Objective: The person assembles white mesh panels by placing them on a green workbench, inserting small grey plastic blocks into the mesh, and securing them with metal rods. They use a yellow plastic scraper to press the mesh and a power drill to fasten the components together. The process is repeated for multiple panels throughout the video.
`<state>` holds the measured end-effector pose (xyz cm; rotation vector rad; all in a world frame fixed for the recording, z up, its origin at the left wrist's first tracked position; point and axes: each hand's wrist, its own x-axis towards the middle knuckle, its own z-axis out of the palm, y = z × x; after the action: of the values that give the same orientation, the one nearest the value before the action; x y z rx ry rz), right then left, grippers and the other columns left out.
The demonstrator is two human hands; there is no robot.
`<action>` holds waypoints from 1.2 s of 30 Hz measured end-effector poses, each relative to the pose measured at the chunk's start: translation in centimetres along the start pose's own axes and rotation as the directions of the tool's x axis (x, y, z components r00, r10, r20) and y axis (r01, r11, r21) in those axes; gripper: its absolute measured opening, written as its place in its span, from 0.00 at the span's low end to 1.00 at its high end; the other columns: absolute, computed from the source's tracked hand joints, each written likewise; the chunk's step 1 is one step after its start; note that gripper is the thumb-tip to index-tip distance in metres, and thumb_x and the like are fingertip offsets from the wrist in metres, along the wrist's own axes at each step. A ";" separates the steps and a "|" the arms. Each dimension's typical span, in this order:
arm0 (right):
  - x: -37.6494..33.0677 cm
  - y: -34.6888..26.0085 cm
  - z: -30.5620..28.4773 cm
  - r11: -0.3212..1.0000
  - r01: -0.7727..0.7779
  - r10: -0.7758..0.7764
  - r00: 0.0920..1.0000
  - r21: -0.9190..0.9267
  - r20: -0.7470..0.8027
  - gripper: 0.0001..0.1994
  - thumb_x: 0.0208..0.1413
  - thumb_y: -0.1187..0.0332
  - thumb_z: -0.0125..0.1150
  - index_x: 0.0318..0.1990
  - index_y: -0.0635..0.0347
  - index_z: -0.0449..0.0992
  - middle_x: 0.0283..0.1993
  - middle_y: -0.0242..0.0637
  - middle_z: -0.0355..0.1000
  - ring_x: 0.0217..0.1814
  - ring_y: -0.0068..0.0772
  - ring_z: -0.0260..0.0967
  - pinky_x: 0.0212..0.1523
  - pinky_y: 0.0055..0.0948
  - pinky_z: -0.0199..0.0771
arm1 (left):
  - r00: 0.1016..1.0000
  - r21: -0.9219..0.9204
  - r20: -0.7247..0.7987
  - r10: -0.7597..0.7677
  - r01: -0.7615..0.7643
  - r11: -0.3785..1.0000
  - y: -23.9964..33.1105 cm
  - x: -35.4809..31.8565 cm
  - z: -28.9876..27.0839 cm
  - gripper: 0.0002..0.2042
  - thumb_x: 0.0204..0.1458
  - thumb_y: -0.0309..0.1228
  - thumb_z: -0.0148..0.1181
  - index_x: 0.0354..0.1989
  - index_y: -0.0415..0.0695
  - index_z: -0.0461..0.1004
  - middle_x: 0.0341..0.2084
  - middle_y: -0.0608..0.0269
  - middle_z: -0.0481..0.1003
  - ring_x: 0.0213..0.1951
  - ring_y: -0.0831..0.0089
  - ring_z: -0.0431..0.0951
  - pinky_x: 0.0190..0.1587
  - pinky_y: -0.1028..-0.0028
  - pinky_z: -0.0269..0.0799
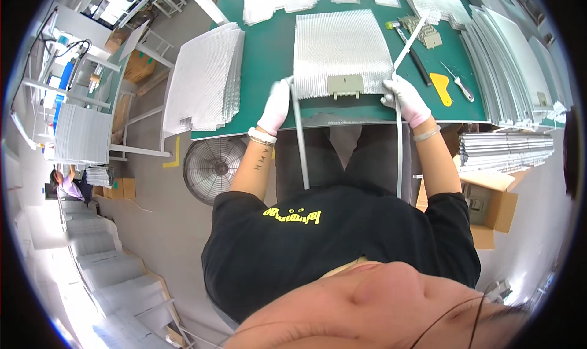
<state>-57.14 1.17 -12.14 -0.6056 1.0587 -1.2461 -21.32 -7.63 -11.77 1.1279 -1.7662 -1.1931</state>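
A white mesh panel (342,46) lies on the green table in front of me, with a grey-green plastic piece (345,86) at its near edge. Beside the panel's near left corner, my left hand (276,106), in a white glove, is closed on a thin grey strip (299,138) that hangs toward my lap. At the near right corner my gloved right hand (408,101) grips another thin grey strip (399,153). A pale strip (411,40) also slants from this hand toward the far right; whether the two are joined is hidden by my fingers.
Right of the panel lie a hammer (414,55), a yellow scraper (440,89), a screwdriver (460,85) and several grey-green plastic pieces (428,36). Mesh stacks stand at left (205,77) and right (501,62). A floor fan (217,168) and an open cardboard box (502,211) flank me.
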 end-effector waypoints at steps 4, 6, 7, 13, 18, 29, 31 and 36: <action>-0.2 -0.1 0.9 0.997 0.047 -0.047 0.999 -0.065 0.000 0.05 0.65 0.69 0.61 0.41 0.54 0.70 0.34 0.27 0.67 0.31 0.22 0.68 0.46 0.35 0.82 | 0.952 -0.807 0.300 0.059 0.220 0.548 -0.4 0.6 0.2 0.25 0.70 0.39 0.54 0.66 0.32 0.65 0.62 0.53 0.73 0.62 0.65 0.74 0.64 0.64 0.72; -0.9 -0.4 1.1 0.989 0.092 -0.095 0.995 -0.119 -0.020 0.05 0.65 0.68 0.60 0.42 0.55 0.71 0.35 0.27 0.67 0.34 0.23 0.68 0.48 0.37 0.82 | 0.987 -0.713 0.161 -0.004 0.119 0.691 0.7 -0.1 0.6 0.26 0.63 0.34 0.64 0.65 0.32 0.66 0.54 0.56 0.76 0.50 0.72 0.79 0.55 0.70 0.77; -1.5 -0.6 1.2 0.985 0.146 -0.146 0.989 -0.092 0.008 0.05 0.66 0.68 0.60 0.44 0.56 0.72 0.36 0.28 0.67 0.37 0.22 0.68 0.51 0.38 0.81 | 0.995 -0.698 0.095 -0.038 0.094 0.710 1.5 -0.6 0.8 0.26 0.62 0.32 0.65 0.64 0.31 0.67 0.51 0.58 0.77 0.47 0.74 0.79 0.53 0.72 0.77; -4.9 -1.9 2.9 0.950 0.306 -0.302 0.951 -0.063 0.072 0.12 0.67 0.67 0.58 0.54 0.60 0.72 0.39 0.25 0.70 0.38 0.19 0.68 0.52 0.33 0.79 | 0.983 -0.505 -0.167 -0.076 -0.019 0.863 6.4 -3.5 1.6 0.25 0.64 0.29 0.62 0.66 0.31 0.67 0.44 0.62 0.78 0.42 0.80 0.76 0.48 0.78 0.73; -8.6 -4.2 6.4 0.854 0.440 -0.424 0.898 -0.276 0.120 0.16 0.66 0.66 0.58 0.57 0.64 0.71 0.41 0.28 0.73 0.39 0.20 0.69 0.44 0.25 0.72 | 0.888 -0.279 -0.377 0.265 -0.382 0.881 8.8 -7.8 0.5 0.29 0.65 0.26 0.58 0.72 0.32 0.57 0.60 0.57 0.70 0.58 0.75 0.71 0.62 0.72 0.68; -7.9 -12.0 13.3 0.480 0.774 -0.778 0.593 -0.413 0.208 0.11 0.63 0.73 0.63 0.31 0.57 0.67 0.23 0.19 0.60 0.25 0.11 0.53 0.23 0.20 0.55 | 0.783 -0.346 -0.551 0.289 -0.529 0.775 13.8 -7.3 -5.5 0.20 0.68 0.37 0.56 0.59 0.34 0.70 0.47 0.60 0.75 0.49 0.77 0.74 0.54 0.74 0.70; -5.6 -13.7 13.3 0.427 0.788 -0.843 0.524 -0.443 0.120 0.16 0.64 0.70 0.66 0.26 0.54 0.64 0.21 0.18 0.57 0.25 0.11 0.51 0.24 0.21 0.54 | 0.715 -0.114 -0.494 0.495 -0.618 0.778 16.0 -3.2 -6.4 0.11 0.66 0.32 0.58 0.49 0.37 0.74 0.37 0.69 0.74 0.39 0.83 0.69 0.42 0.78 0.65; -1.9 -14.1 12.8 0.365 0.821 -0.904 0.425 -0.439 0.046 0.19 0.62 0.68 0.71 0.26 0.53 0.63 0.22 0.18 0.55 0.26 0.11 0.48 0.24 0.21 0.53 | 0.805 -0.181 -0.482 0.346 -0.478 0.860 18.1 2.6 -5.6 0.04 0.59 0.23 0.67 0.38 0.40 0.77 0.25 0.76 0.71 0.27 0.88 0.67 0.31 0.83 0.65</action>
<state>-52.16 -2.84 5.91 -1.5522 1.2065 -2.0825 -22.13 -8.41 7.29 0.7023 -1.3378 -0.8165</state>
